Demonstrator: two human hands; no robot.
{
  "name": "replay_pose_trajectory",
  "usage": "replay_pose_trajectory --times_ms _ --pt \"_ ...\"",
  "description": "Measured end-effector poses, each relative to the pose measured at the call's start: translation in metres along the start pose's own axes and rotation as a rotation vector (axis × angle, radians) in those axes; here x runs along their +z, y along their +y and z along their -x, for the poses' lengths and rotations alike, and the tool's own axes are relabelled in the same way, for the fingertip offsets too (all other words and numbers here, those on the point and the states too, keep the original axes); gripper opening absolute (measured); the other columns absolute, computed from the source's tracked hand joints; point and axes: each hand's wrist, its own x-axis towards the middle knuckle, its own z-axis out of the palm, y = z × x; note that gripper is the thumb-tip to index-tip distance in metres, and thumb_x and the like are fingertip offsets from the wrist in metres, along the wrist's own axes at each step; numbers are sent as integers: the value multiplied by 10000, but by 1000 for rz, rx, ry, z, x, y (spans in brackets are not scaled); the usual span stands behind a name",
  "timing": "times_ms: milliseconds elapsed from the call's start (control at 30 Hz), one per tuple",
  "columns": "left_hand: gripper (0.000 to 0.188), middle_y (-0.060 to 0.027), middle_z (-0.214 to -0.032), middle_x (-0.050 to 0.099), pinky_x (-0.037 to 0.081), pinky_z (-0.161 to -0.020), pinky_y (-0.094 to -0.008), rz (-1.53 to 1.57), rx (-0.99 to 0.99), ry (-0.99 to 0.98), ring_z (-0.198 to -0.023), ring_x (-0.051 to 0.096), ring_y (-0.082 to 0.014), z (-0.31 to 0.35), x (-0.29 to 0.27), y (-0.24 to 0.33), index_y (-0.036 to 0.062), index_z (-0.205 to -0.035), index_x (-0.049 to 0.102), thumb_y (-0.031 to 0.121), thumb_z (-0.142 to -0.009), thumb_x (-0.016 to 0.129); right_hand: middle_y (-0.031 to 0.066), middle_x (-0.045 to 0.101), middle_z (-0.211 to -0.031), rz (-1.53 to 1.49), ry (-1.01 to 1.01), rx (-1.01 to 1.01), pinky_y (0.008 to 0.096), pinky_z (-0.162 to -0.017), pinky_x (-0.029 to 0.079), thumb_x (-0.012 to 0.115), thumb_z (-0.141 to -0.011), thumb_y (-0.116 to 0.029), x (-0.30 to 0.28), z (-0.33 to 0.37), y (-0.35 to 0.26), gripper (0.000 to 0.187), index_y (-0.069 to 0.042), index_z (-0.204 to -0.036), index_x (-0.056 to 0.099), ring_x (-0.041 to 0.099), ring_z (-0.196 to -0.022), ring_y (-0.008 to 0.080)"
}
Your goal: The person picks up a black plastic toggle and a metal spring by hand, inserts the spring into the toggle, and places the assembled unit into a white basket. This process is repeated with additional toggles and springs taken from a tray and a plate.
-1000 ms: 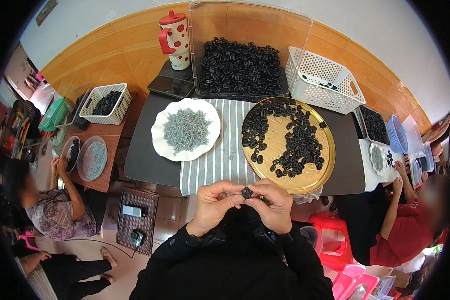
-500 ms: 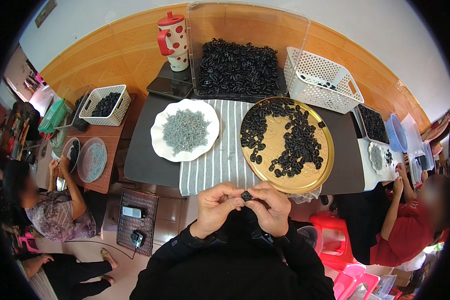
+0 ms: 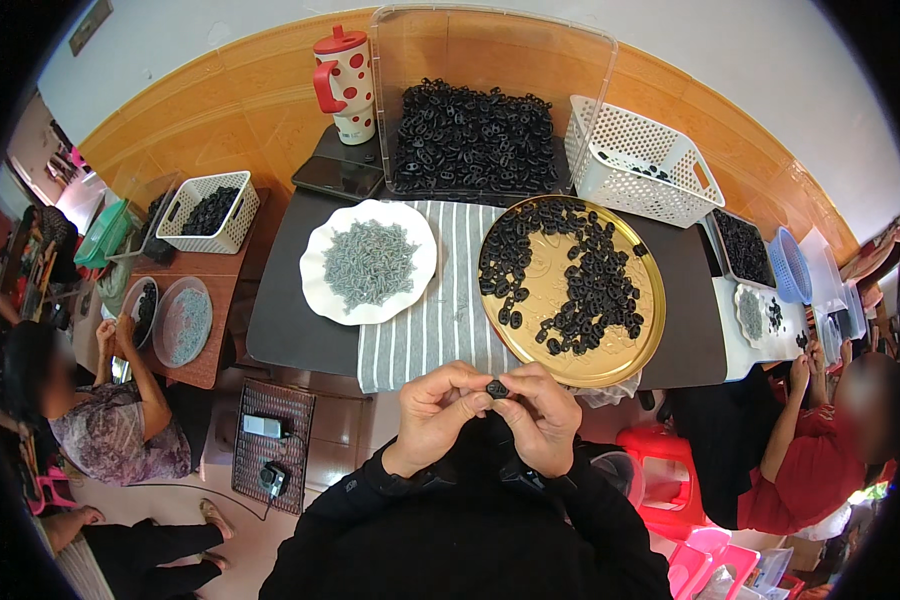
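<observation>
Both my hands meet in front of the table's near edge, pinching one small black plastic part (image 3: 496, 389) between thumbs and forefingers. My left hand (image 3: 438, 415) grips its left side and my right hand (image 3: 540, 415) its right side. Just beyond them lies a grey striped cloth (image 3: 400, 355). A round gold tray (image 3: 547, 262) holds many loose black oval parts (image 3: 590, 310). To the left, a white scalloped plate (image 3: 315, 270) is heaped with small grey screws (image 3: 372, 262). Whether a screw sits in the held part cannot be made out.
At the back stand a clear bin (image 3: 600, 60) of black parts, a white basket (image 3: 660, 190), a spotted tumbler (image 3: 352, 90) and a phone (image 3: 338, 176). Co-workers sit left (image 3: 120, 430) and right (image 3: 810, 460). A red stool (image 3: 670, 480) is behind on the right.
The small black part has turned slightly between my fingertips, showing more of its face. My hands stay in nearly the same place. The right co-worker's hands have shifted.
</observation>
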Motion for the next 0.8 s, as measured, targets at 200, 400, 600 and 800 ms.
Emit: replay_pose_trajectory --times_ms 200,400,600,800 --pt "268 -60 -904 608 465 -682 -221 -78 -36 -35 -767 577 -97 -2 0 2 -23 -1132 632 -51 -865 622 44 609 -826 -54 -112 165 212 -632 457 685 -780 61 -19 -2 -3 218 20 -985 623 571 -706 92" --pt "252 -67 -899 631 461 -678 -219 -64 -67 -29 -780 587 -102 -3 -15 5 -21 -1136 632 -10 -885 615 0 623 -826 -6 -247 554 223 -680 494 693 -758 38 -90 -66 -6 206 -7 -955 653 594 -739 74" --pt "180 -128 -889 647 488 -707 -292 -22 52 -793 -806 628 -224 -21 38 72 -24 -1037 659 27 -867 633 144 659 -955 54 376 348 207 -692 510 608 -879 -64 -184 -211 2 444 101 -1258 447 646 -815 148" --pt "435 -195 -1051 595 447 -816 -440 955 -82 -1331 -908 563 -373 5 129 112 -40 -1032 594 375 -970 477 35 639 -815 143 -35 413 202 -605 432 629 -839 -43 -130 -166 27 215 39 -1038 631 577 -709 81"
